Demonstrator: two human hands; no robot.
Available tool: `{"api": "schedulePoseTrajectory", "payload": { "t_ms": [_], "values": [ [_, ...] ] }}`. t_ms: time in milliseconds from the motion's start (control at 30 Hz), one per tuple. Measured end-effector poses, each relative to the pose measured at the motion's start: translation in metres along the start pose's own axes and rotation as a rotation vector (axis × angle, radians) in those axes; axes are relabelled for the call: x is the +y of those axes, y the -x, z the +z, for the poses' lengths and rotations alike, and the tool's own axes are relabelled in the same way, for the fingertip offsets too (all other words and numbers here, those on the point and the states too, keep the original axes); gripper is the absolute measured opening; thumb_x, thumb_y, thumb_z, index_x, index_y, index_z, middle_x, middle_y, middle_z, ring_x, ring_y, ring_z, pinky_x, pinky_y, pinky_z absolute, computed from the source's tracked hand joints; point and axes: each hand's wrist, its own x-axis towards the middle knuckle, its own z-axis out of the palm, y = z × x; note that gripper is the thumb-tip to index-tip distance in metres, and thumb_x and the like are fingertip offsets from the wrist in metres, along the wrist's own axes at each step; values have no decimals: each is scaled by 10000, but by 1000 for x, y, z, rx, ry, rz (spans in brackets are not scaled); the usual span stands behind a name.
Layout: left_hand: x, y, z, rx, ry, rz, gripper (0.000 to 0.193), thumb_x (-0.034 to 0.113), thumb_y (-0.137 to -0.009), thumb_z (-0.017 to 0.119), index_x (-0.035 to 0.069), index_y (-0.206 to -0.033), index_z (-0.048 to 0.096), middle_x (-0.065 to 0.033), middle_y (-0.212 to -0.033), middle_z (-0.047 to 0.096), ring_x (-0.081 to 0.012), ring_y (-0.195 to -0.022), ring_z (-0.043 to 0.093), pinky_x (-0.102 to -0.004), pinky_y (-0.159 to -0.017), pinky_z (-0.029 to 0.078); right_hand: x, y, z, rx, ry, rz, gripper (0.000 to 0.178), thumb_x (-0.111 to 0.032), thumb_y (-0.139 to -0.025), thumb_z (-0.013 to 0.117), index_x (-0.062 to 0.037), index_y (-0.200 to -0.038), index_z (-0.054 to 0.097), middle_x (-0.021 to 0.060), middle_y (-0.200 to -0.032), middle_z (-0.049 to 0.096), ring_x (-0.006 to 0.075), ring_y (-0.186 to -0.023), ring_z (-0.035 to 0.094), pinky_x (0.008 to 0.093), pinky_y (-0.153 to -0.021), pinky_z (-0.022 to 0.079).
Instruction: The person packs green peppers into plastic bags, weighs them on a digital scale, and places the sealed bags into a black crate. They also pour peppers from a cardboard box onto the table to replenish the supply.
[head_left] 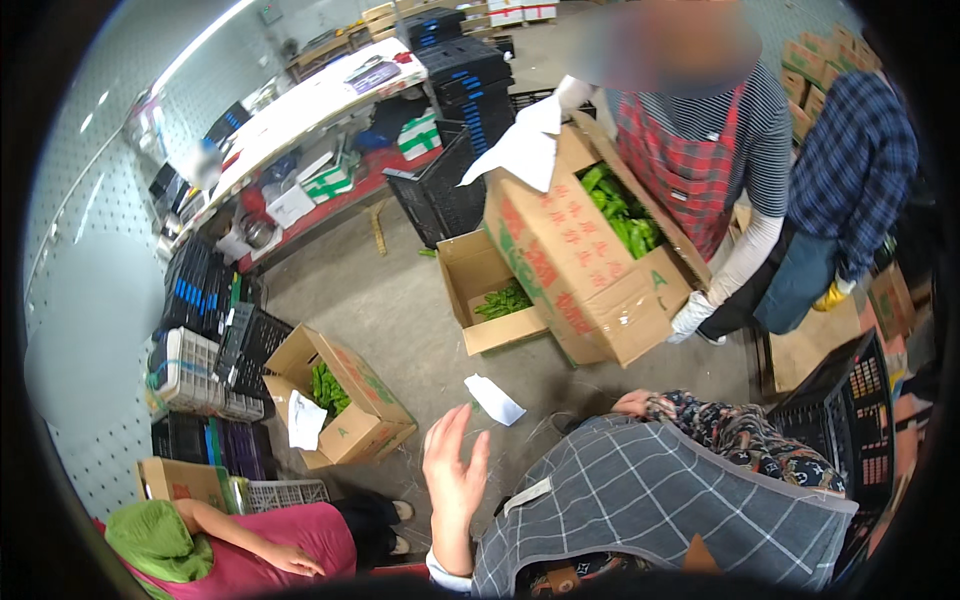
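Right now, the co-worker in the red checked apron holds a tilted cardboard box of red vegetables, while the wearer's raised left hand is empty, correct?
Not quite: the head view shows green vegetables, not red, in the tilted cardboard box. The co-worker in the red checked apron does hold it, and the wearer's raised left hand is empty.

Vegetables [328, 388] lie in 2 boxes [375, 405] on the floor [390, 310].
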Motion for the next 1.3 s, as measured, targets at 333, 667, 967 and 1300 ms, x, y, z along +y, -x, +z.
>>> {"api": "schedulePoseTrajectory", "payload": {
  "t_ms": [333,667,967,1300],
  "values": [
    [46,-93,124,-385,68,393,377,104,-722,626,47,-1087,551,-148,-1080,553,-323,-1022,503,-397,-904,396,103,7,-98,501,-699,230,246,-199,-815,558,-71,-1025,559,96,-866,615,184,-701,602,308,-553,505],
    [84,-115,149,-342,-518,424,238,103,-625,572,78,-861,595,-29,-753,539,-201,-825,526,-516,-910,300,70,-13,-118,222,-534,97,261,-218,-852,502,-67,-1061,539,105,-944,584,198,-810,565,327,-661,477],
    [136,-68,11,-375,-755,183,53,71,-645,560,107,-683,551,-22,-642,535,-198,-685,546,-370,-609,396,-14,21,-107,-181,-315,-177,280,-236,-885,452,-63,-1094,520,114,-1015,556,211,-909,531,344,-758,452],
    [90,-54,37,-407,-1467,-393,41,139,-737,551,154,-749,587,18,-732,601,-171,-798,567,-418,-691,387,-51,36,-84,-794,-157,-520,305,-255,-921,397,-59,-1130,500,124,-1093,526,226,-1018,494,363,-866,424]
  ]
}}
